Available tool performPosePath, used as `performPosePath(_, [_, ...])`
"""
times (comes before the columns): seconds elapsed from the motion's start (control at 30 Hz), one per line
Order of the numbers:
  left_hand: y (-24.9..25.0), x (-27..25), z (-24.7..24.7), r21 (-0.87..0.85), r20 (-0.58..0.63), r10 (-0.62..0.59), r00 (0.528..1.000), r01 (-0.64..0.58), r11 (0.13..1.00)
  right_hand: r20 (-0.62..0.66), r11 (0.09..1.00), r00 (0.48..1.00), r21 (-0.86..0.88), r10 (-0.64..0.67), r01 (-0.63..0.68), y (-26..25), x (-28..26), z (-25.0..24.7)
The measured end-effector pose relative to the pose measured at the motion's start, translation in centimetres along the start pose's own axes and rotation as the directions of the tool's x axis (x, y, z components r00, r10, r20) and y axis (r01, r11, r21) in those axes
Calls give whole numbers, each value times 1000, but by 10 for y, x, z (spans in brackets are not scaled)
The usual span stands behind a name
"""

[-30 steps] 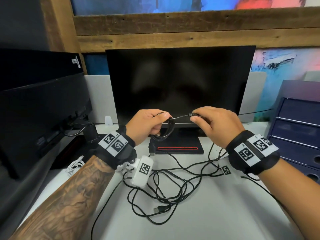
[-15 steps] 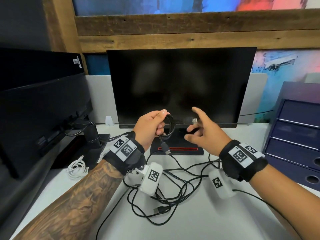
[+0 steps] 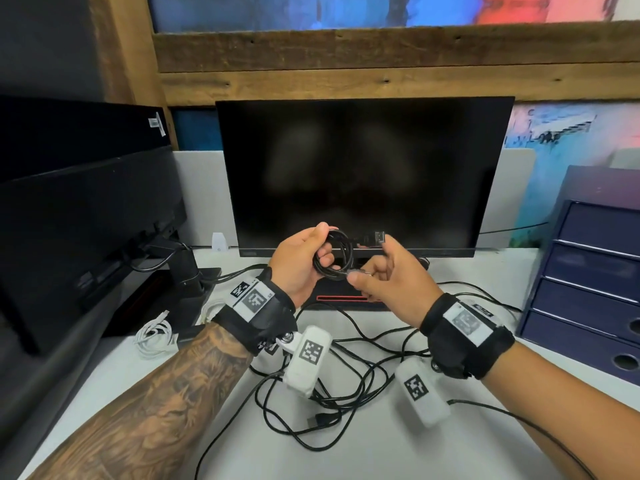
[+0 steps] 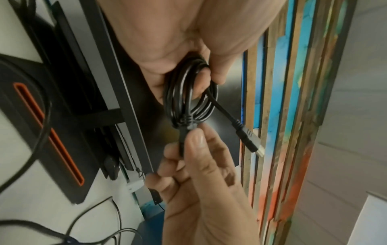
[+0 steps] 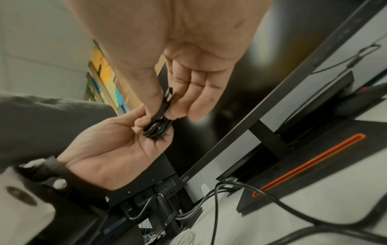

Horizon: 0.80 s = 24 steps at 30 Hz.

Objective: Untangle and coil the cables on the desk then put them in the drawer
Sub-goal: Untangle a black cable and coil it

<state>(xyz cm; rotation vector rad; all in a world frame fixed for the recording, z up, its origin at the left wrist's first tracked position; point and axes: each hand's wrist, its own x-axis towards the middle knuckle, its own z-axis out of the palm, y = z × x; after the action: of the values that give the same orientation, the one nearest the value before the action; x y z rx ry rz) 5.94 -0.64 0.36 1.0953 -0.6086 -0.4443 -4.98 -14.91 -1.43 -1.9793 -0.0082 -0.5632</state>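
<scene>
A black cable wound into a small coil (image 3: 333, 255) sits in my left hand (image 3: 323, 245), thumb on top and fingers curled through the loops, in front of the monitor. My right hand (image 3: 360, 275) pinches one plug end at the coil's bottom between thumb and forefinger. The left wrist view shows that pinch (image 4: 185, 137) under the coil (image 4: 188, 92). The other USB plug (image 3: 379, 236) sticks out free to the right. A tangle of black cables (image 3: 332, 382) lies on the desk below my wrists. The right wrist view shows the coil (image 5: 157, 128) between both hands.
A white coiled cable (image 3: 154, 336) lies at the left by a second monitor's stand (image 3: 187, 268). A dark blue drawer unit (image 3: 588, 292) stands at the right, drawers closed. The monitor base (image 3: 343, 299) with a red slot sits just behind the tangle.
My right hand let go of the plug it held stretched to the right, opened, then came in low and pinched the dangling plug end at the coil's bottom. The left hand kept the coil.
</scene>
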Motion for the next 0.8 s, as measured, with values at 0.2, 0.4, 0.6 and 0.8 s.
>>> performPosePath(0.2, [9, -1, 9, -142, 21, -37, 999, 40, 989, 58, 998, 998, 65, -7, 3, -6, 4, -9])
performPosePath(0.4, [7, -4, 14, -163, -34, 27, 999, -32, 986, 74, 988, 997, 147, 28, -39, -10, -4, -1])
performPosePath(0.6, [9, -5, 18, -373, -157, 31, 987, -88, 924, 77, 920, 991, 372, 106, -128, -7, -17, 30])
performPosePath(0.8, [10, -7, 21, -436, -139, -17, 990, -46, 899, 142, 866, 978, 457, 152, -201, -6, -21, 32])
